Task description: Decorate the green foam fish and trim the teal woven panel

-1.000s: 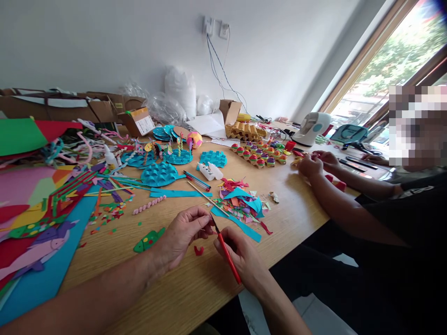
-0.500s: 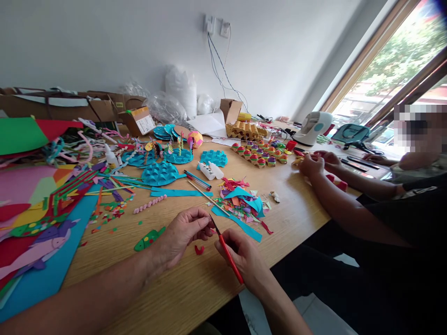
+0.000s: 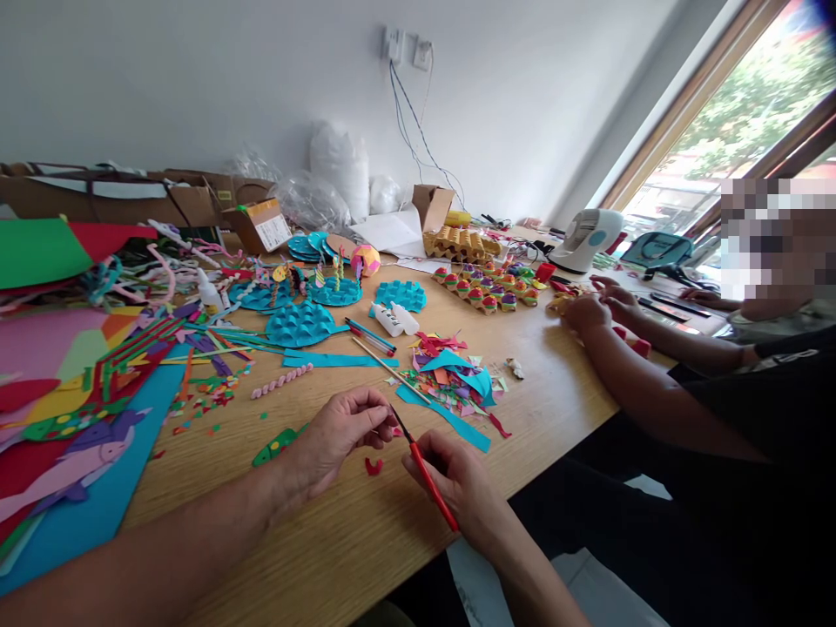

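Red-handled scissors are gripped in my right hand, their dark blades pointing up and left. The blade tips reach the fingertips of my left hand. Thumb and forefinger of that hand are pinched together on something too small to make out; a speck of pink shows just beneath them. On the wooden table below, between the two hands, lies a small curved red scrap. A green paper fish with coloured dots rests beside my left wrist, which partly hides it.
Beyond my hands lie a heap of paper scraps, a wooden stick, pens and white glue bottles. Blue egg-tray pieces stand behind; coloured paper covers the left. At right, a co-worker's hands handle something.
My hands hold nearly the same pose, with the scissors still at my left fingertips. The co-worker's hands at right have shifted slightly, with one finger lifted.
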`<act>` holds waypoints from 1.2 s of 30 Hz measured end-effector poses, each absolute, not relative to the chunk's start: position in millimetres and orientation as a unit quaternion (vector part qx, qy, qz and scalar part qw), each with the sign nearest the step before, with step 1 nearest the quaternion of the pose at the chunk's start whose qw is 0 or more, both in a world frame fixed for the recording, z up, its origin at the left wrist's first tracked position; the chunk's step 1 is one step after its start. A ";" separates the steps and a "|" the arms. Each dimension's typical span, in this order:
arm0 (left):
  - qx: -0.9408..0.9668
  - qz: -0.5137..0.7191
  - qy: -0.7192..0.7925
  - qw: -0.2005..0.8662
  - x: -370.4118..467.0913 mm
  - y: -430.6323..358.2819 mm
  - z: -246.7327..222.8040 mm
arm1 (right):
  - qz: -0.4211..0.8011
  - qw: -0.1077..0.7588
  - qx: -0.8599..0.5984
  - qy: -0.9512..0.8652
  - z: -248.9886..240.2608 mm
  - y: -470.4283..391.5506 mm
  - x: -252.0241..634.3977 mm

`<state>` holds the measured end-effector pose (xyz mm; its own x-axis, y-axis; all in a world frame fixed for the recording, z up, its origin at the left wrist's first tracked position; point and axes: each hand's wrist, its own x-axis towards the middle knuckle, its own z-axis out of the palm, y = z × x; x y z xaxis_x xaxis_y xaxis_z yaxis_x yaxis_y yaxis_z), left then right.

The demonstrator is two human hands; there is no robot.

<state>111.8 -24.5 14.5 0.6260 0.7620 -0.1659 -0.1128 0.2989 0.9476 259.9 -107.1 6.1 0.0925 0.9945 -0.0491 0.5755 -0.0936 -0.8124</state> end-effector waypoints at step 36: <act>0.624 0.252 0.445 0.590 59.9 3.0 28.9 | 0.099 -0.074 -0.735 -0.667 24.5 -85.4 300.0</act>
<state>59.9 3.0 28.9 0.4765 0.8533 -0.2116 0.2586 0.0940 0.9614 300.0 -85.4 24.5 0.0908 0.9655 -0.2440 0.9948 -0.0993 -0.0231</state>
